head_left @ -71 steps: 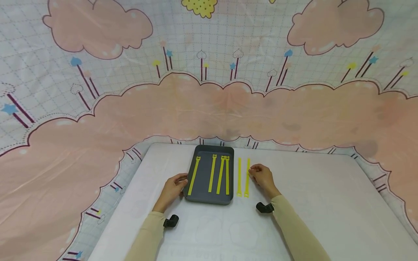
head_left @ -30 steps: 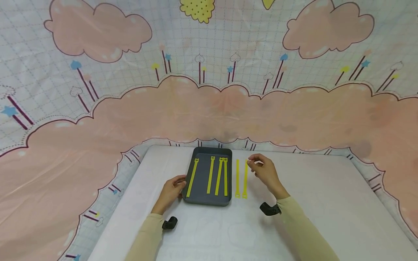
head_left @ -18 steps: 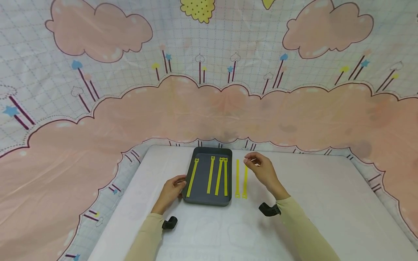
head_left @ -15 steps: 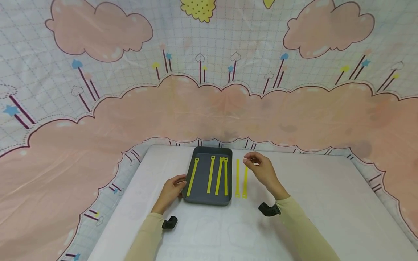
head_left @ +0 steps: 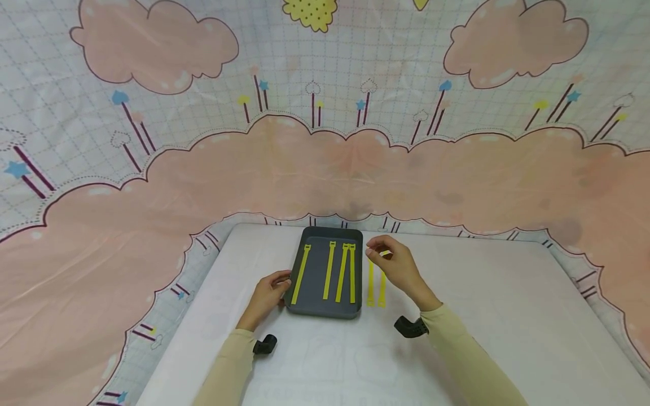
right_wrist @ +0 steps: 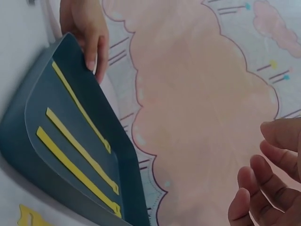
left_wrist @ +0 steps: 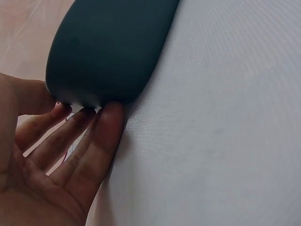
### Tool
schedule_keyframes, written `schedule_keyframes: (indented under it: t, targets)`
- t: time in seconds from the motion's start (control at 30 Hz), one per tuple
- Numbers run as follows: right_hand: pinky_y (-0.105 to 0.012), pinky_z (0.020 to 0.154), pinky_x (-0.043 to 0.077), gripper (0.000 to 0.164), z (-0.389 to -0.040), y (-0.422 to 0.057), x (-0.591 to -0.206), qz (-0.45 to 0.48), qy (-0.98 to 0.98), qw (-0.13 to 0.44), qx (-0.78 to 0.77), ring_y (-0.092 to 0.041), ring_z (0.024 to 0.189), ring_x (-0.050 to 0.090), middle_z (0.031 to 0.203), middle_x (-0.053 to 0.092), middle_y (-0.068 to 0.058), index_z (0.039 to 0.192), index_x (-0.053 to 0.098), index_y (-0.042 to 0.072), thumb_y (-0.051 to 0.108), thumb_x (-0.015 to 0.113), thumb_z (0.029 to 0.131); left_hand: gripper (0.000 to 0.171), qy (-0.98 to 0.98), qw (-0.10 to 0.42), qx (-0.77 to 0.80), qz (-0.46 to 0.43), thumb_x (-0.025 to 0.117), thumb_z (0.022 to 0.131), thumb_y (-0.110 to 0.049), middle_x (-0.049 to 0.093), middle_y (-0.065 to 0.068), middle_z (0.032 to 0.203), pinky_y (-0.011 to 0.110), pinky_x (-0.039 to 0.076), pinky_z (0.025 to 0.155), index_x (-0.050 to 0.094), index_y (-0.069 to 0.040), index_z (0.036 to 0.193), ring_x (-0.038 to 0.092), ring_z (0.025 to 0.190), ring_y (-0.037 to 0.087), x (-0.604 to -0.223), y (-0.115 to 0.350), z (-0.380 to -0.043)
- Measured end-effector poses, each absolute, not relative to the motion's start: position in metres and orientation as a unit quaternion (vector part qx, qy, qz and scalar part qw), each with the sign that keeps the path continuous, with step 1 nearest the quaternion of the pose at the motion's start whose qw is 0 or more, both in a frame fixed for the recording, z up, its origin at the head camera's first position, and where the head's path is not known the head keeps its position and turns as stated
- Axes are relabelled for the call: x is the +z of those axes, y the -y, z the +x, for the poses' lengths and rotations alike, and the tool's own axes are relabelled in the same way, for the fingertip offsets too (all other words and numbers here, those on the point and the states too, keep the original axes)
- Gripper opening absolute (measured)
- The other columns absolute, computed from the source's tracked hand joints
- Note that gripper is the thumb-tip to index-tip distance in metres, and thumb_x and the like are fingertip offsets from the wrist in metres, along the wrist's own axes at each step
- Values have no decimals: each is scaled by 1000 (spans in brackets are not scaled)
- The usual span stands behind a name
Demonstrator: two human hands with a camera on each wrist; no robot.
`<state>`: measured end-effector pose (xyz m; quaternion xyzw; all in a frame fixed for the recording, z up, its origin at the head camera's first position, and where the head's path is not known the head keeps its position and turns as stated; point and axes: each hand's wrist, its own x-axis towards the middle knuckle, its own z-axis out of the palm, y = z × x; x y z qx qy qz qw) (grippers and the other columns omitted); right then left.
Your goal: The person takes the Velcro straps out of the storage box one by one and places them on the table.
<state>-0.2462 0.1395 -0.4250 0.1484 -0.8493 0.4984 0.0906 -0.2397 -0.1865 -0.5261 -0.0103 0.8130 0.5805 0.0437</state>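
A dark grey tray [head_left: 317, 276] lies on the table with several yellow cable straps [head_left: 329, 270] in it, slotted heads at the far end. My left hand [head_left: 265, 293] holds the tray's left edge, its thumb by the rim and fingertips against the outer wall [left_wrist: 108, 52]; the thumb tip is hidden. Right of the tray lie two more yellow straps [head_left: 370, 285], heads toward me. Over their far ends hovers my right hand [head_left: 398, 265], thumb and index finger loosely bent. The right wrist view shows nothing in its fingers [right_wrist: 263, 181].
Under everything is a white tabletop [head_left: 487, 316]. Behind it hangs a patterned curtain [head_left: 325, 163] with pink clouds, reaching around the left and right sides. A small black camera sits on each wrist, on the left [head_left: 265, 344] and right [head_left: 410, 327].
My right hand has risen from the rightmost strap to its far end, then moved left over the far end of the strap nearest the tray. My left hand stays on the tray.
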Motion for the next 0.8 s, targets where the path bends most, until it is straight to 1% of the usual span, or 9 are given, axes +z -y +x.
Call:
schedule_keyframes:
  t: [0.1, 0.27, 0.5, 0.6, 0.8]
  targets:
    - [-33, 81, 50, 17, -246, -135, -426, 158, 852, 93, 490, -21, 94, 61, 101, 67, -7, 109, 66, 10, 18, 67, 94, 37, -811, 44, 583, -7, 59, 98, -10, 61, 23, 130, 33, 58, 64, 58, -3, 134, 65, 105, 28, -525, 186, -239]
    - [-32, 80, 49, 16, -244, -127, -429, 177, 853, 93, 482, -19, 94, 61, 103, 68, -5, 108, 66, 12, 18, 68, 93, 37, -813, 44, 581, -12, 59, 97, -10, 62, 22, 129, 33, 58, 64, 58, -3, 134, 66, 104, 28, -525, 186, -239]
    - [-27, 74, 47, 12, -245, -116, -437, 199, 854, 89, 473, -14, 87, 59, 92, 66, -1, 103, 64, 12, 17, 69, 92, 38, -817, 43, 575, -13, 59, 98, -12, 61, 22, 131, 33, 58, 65, 57, -4, 135, 66, 107, 29, -523, 185, -237]
    - [-25, 71, 46, 13, -246, -112, -441, 214, 855, 83, 465, -12, 83, 57, 91, 65, 0, 104, 65, 11, 17, 68, 93, 37, -818, 42, 574, -17, 59, 98, -12, 62, 22, 130, 33, 58, 64, 58, -4, 135, 66, 106, 29, -524, 184, -238]
    - [-23, 68, 47, 11, -247, -107, -446, 247, 854, 79, 450, -12, 83, 55, 98, 64, 0, 103, 64, 12, 14, 68, 93, 37, -821, 41, 570, -20, 59, 98, -11, 62, 21, 130, 31, 57, 64, 59, -5, 134, 66, 106, 27, -524, 184, -238]
